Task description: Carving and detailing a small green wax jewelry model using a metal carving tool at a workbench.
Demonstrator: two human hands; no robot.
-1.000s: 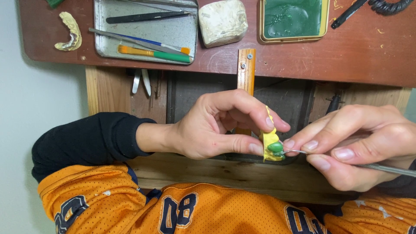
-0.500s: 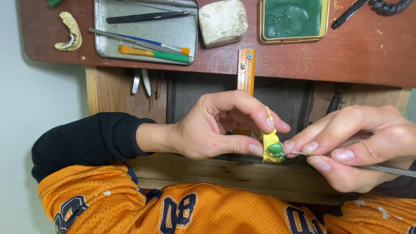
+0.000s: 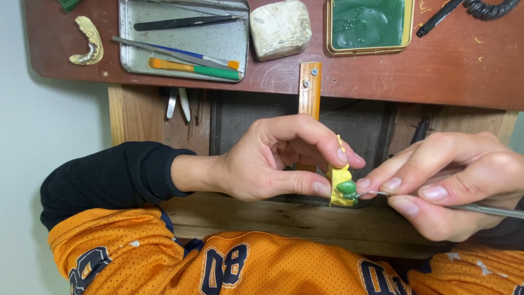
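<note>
My left hand pinches a small yellow tooth model between thumb and fingers, held over the wooden bench edge. A lump of green wax sits on the model's right side. My right hand grips a thin metal carving tool like a pen, and its curved tip touches the green wax. Both forearms are in black sleeves over an orange jersey.
The reddish bench top carries a metal tray with several hand tools, a whitish stone block, a tin of green wax, and a yellowish dental cast at left. A wooden bench pin juts toward me.
</note>
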